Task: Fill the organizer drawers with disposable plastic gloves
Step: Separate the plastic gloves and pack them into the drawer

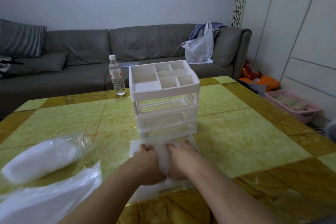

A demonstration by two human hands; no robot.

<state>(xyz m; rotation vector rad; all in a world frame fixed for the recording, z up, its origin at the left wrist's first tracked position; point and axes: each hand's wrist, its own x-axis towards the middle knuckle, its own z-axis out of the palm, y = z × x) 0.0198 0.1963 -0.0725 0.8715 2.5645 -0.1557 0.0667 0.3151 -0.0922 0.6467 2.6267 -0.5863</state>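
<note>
Glove bag (41, 158): far left on the worktop (236, 132), well apart from the hands.
Left hand (149, 162): flat, pressing gloves (161, 158) into the drawer (134, 148).
Right hand (180, 160): flat beside it, equally near.
Organizer (164, 94): directly beyond; the drawer's long axis probably points into its slot.

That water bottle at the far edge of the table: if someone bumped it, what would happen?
The water bottle stands tall and narrow on the table, so it would probably tip rather than slide. It looks nearly full, so likely fairly heavy for its size. Being round, it may roll once down.
</note>
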